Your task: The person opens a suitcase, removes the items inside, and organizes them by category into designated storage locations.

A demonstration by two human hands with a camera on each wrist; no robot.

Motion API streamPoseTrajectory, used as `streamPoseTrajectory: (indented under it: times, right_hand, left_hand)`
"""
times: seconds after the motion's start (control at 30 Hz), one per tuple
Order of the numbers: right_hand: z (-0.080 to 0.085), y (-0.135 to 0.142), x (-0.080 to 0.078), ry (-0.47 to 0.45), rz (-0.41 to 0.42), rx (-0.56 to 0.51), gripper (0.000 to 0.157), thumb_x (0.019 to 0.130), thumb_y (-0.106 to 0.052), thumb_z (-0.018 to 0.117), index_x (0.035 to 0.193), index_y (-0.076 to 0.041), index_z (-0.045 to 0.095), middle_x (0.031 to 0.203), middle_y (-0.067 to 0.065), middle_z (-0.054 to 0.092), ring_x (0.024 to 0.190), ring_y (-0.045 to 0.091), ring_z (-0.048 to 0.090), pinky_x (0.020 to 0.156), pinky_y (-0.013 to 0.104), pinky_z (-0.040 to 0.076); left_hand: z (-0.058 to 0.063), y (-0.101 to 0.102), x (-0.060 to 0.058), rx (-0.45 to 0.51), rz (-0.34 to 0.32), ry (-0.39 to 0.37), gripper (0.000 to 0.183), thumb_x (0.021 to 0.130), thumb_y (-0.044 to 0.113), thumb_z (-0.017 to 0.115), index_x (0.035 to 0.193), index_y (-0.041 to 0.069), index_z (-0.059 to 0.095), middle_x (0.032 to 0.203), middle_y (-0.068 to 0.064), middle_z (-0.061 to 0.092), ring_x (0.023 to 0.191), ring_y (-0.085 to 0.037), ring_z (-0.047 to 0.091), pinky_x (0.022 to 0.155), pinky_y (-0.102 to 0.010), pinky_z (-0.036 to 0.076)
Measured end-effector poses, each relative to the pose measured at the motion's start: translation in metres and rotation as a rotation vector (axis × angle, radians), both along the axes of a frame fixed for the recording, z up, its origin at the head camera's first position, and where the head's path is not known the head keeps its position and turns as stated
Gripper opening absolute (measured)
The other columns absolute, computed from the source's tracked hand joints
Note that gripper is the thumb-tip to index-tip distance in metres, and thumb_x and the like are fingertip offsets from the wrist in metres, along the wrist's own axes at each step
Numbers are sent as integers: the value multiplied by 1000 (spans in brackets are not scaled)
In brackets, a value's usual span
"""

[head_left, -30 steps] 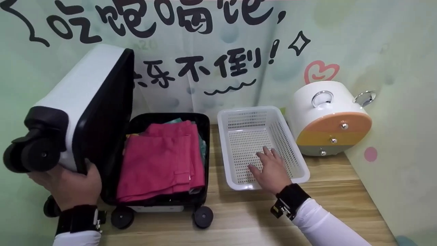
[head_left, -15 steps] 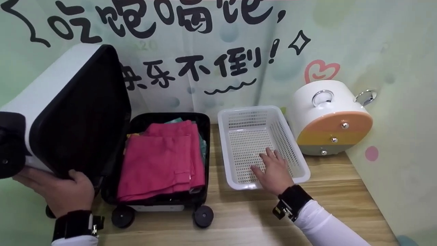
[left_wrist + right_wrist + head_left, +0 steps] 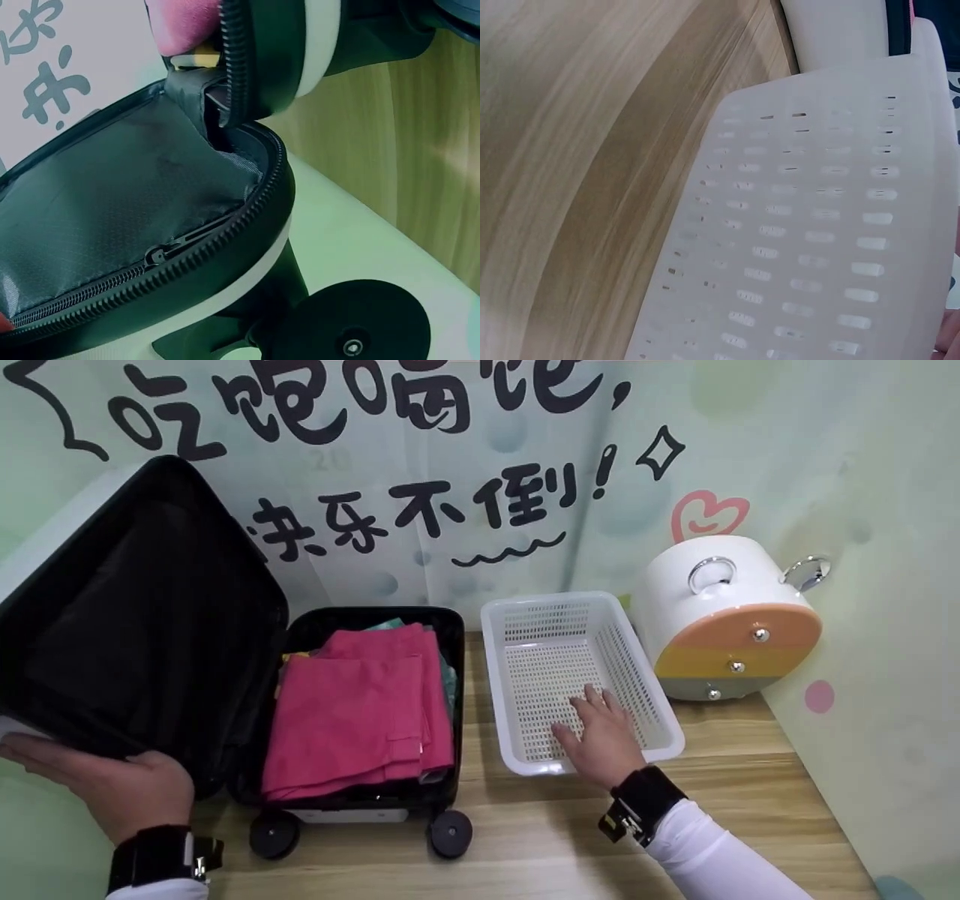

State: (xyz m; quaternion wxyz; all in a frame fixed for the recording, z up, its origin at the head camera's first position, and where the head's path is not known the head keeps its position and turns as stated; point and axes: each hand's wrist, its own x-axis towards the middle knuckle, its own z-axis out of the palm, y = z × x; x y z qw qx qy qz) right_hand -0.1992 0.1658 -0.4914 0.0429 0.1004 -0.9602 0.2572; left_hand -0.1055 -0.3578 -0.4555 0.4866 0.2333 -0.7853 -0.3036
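A small black-and-white suitcase lies with its lid point(image 3: 142, 622) swung up to the left, showing the dark lining point(image 3: 120, 202). My left hand point(image 3: 124, 791) holds the lid's near edge, fingers underneath and thumb over the rim; its thumb tip point(image 3: 4, 324) shows at the zipper in the left wrist view. In the suitcase base point(image 3: 459, 660) lies a folded pink-red garment point(image 3: 345, 712), possibly trousers, with teal cloth point(image 3: 449, 686) below it. My right hand point(image 3: 604, 739) hovers over the near edge of a white slotted basket point(image 3: 491, 682), fingers spread and holding nothing.
The basket's outer wall point(image 3: 802, 225) fills much of the right wrist view. Behind it to the right stands a white rounded drawer box point(image 3: 697, 570) with coloured front. Black suitcase wheels point(image 3: 274, 834) project toward the near table edge. A printed backdrop point(image 3: 420, 532) closes off the rear.
The left hand has swung the suitcase lid down and leftward, so it stands wider and more of its lining shows. The right hand has barely moved over the basket.
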Motion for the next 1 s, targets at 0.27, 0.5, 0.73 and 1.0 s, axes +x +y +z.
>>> streamPoseTrajectory:
  times: [0.27,0.5,0.73,1.0]
  right_hand:
    - [-2,0,-1,-3,1,-7,63,104,-38,66,148,6,56,165,30,34,154,53,24,122,72,12]
    - [-3,-2,0,-19,7,-15,62,104,-37,66,148,6,55,165,30,33,155,53,22,123,72,10]
    - [-2,-4,1,-19,12,-6,62,104,-37,66,147,6,55,165,30,33,154,53,23,121,74,12]
    - [-4,-6,1,4,9,7,60,103,-37,68,144,6,58,164,30,37,153,53,27,119,76,16]
  left_hand:
    - [3,5,1,59,11,0,86,87,-9,36,162,-15,-6,173,-31,-8,159,-13,-12,124,-23,-5]
    - [21,21,10,177,56,-61,84,91,-11,34,165,-8,-6,177,-18,-6,158,-5,5,124,-20,8]
    - [24,26,15,193,47,-20,85,88,-12,33,165,-9,-6,177,-15,-3,155,-5,16,122,-21,19]
    - [6,17,9,218,90,-75,86,93,-9,37,166,-5,-8,178,-9,-7,155,-1,12,123,-23,19]
